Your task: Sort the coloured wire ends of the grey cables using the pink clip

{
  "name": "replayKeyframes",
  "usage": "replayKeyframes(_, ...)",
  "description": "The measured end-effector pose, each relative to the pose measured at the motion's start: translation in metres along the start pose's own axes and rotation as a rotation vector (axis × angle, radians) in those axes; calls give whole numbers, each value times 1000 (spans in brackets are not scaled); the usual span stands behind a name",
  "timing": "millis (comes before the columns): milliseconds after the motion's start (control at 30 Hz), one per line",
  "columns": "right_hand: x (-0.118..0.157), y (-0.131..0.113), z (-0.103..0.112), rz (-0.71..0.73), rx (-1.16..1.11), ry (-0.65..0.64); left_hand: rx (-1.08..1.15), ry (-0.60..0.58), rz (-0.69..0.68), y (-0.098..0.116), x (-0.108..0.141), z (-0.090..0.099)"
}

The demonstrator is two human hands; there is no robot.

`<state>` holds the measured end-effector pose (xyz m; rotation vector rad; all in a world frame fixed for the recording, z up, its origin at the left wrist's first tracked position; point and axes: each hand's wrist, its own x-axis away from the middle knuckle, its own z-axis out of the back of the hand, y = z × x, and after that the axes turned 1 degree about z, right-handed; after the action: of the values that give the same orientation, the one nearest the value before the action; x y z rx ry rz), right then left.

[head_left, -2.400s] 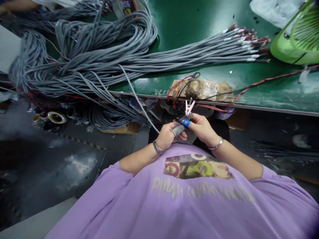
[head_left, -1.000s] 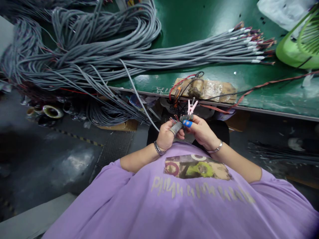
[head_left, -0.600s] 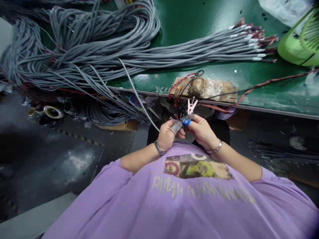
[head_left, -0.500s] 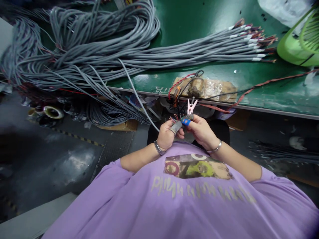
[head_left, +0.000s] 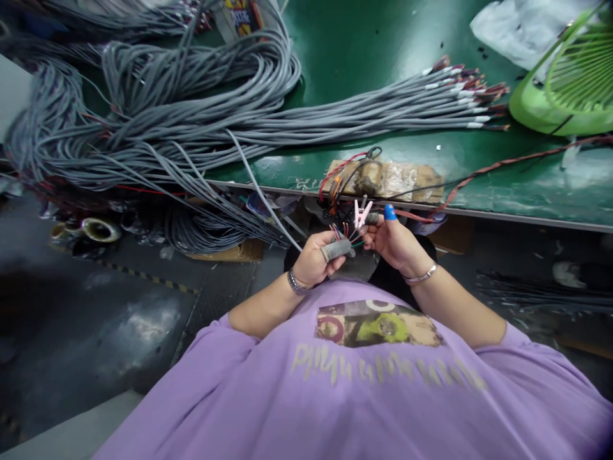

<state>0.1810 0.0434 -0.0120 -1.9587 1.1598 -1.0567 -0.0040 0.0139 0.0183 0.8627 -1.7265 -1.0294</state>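
Note:
My left hand is closed around the end of a grey cable, with a worn grey cover on its thumb. Thin coloured wires fan out beyond that thumb. To their right, my right hand is open, its thumb raised in a blue cover and its index finger in a dark one. Its curled lower fingers are close to the wire tips; whether they touch is unclear. A pink clip sits at the table edge just above the wires, in front of a small motor-like cylinder.
A large bundle of grey cables covers the left of the green table, their stripped ends pointing right. A green fan and a plastic bag occupy the right. Red and black leads cross the table edge.
My right hand has moved right, away from the left, and its thumb has lifted from the index finger. The wires between the hands now show more. The view has shifted slightly.

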Motion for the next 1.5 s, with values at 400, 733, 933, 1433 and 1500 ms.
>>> replayKeyframes(400,-13,-8,-27,60,-161,4,-54,-50,28,5,-8,-4)
replayKeyframes(733,-12,-11,-33,84,-248,65,-69,-60,53,1,-10,-4)
replayKeyframes(933,-11,-12,-34,6,-312,41,-34,-42,27,1,-5,-3)
replayKeyframes(1433,-6,-13,-30,9,-246,0,205,-197,155,15,-6,-3)
replayKeyframes(1500,-7,-14,-31,-5,-238,42,220,-211,163,14,-9,-4)
